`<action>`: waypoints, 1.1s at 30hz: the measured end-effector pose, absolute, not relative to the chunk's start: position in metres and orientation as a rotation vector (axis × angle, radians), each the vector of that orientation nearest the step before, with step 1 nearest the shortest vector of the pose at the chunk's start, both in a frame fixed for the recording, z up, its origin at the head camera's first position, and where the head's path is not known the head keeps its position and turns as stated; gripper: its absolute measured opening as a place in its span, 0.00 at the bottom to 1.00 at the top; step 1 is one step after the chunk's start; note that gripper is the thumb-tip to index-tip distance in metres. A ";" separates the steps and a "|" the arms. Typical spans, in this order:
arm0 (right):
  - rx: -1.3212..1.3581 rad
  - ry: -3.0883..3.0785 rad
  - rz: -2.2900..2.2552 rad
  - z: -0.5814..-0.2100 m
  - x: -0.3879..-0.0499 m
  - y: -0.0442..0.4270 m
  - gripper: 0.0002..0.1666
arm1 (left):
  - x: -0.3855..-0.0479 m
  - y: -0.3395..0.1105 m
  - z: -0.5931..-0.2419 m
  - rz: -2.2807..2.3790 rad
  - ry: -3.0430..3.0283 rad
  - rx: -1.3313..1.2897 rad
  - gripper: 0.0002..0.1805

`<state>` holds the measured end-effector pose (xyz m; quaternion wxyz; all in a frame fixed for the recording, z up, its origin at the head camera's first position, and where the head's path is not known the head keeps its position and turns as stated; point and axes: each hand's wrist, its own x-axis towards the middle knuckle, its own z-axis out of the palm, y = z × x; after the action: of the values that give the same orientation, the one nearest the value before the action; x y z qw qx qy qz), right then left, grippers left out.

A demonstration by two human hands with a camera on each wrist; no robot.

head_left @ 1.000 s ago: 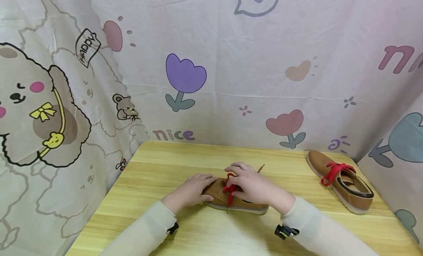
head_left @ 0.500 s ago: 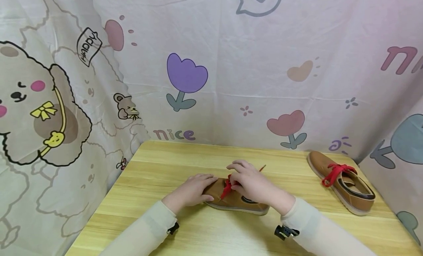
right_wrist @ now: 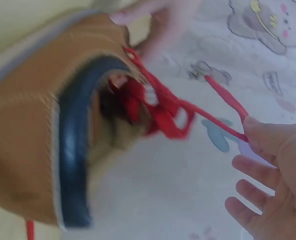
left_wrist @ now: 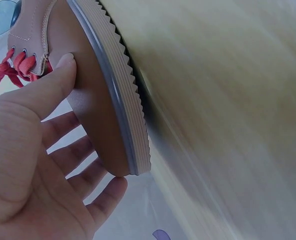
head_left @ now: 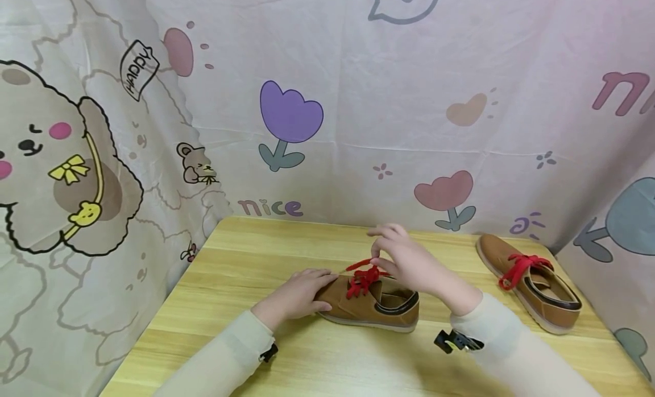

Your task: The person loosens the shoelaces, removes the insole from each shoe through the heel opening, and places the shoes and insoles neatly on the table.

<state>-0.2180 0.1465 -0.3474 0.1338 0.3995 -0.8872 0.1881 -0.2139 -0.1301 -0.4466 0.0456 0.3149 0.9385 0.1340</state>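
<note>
A tan leather shoe lies sole down on the table, toe toward the left. My left hand grips its toe, and in the left wrist view the thumb lies along one side with the fingers around the other. Raised above the shoe, my right hand pinches a red shoelace between thumb and index finger. The lace runs taut from there to a red tangle over the shoe's tongue, its free tip sticking out past the fingers. Whether a knot sits inside that tangle, I cannot tell.
A matching shoe, its red lace tied in a bow, stands at the table's right side. Behind the wooden table hangs a printed curtain, which also covers both sides.
My right hand has moved up and away from the shoe's laces, drawing a lace end with it. The lace end that hung down the near side is lifted. My left hand stays on the toe.
</note>
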 end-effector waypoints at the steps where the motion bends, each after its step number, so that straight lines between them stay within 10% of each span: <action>1: 1.152 -2.560 0.556 -0.344 -0.219 0.149 0.11 | -0.214 -0.130 -0.447 0.408 2.866 0.957 0.38; 20: 0.891 -2.529 0.506 -0.282 -0.246 0.213 0.10 | -0.213 -0.127 -0.445 0.396 2.870 0.950 0.38; 33: 0.705 -2.682 0.398 -0.327 -0.275 0.235 0.05 | -0.213 -0.128 -0.445 0.377 2.878 0.955 0.39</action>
<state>-0.2755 0.2346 -0.3268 0.1692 0.2478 -0.9436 0.1401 -0.2134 -0.1280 -0.4454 0.0432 0.3122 0.9410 0.1232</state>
